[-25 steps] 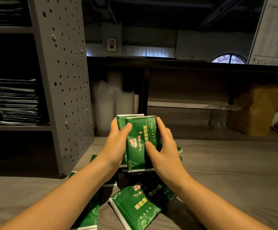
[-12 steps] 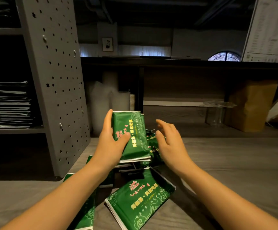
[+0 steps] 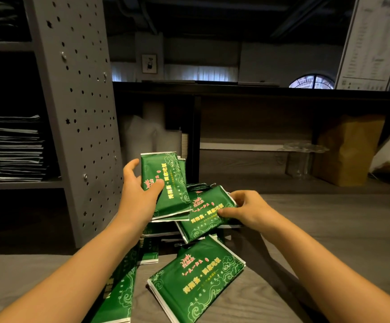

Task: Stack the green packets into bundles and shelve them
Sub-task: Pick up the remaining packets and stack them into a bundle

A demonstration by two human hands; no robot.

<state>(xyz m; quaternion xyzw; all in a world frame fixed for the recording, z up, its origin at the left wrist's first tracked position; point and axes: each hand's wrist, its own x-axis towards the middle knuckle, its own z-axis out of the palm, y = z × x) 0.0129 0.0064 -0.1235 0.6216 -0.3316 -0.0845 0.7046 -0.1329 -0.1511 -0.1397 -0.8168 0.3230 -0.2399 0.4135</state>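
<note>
Grey wood-grain counter point(image 3: 329, 241) under dim light, that's my workspace, with a perforated grey metal shelf upright point(image 3: 77, 113) on the left and a stack of flat dark packets point(image 3: 12, 148) sitting on the shelf behind it. Further back there's a brown paper bag point(image 3: 347, 150) against the wall, a clear glass stand point(image 3: 303, 150) just beside it, and a white printed sheet point(image 3: 371, 38) hanging up top right.

Head cam view, so you're looking down my arms. My left hand point(image 3: 138, 194) grips a small bundle of green packets point(image 3: 166, 183), held nearly upright above the pile, thumb across the front and fingers behind. I can see at least two packets in it, one edge peeking out the back.

My right hand point(image 3: 247, 210) is apart from the left and pinches a single green packet point(image 3: 205, 213) by its right edge, thumb on top, fingers curled underneath. It sits tilted over the messy pile, and I honestly can't tell if it's clear of the pile.

Closer to me, another loose packet point(image 3: 196, 278) lies flat on the counter at an angle, and one more packet point(image 3: 119, 294) is half hidden under my left forearm.
</note>
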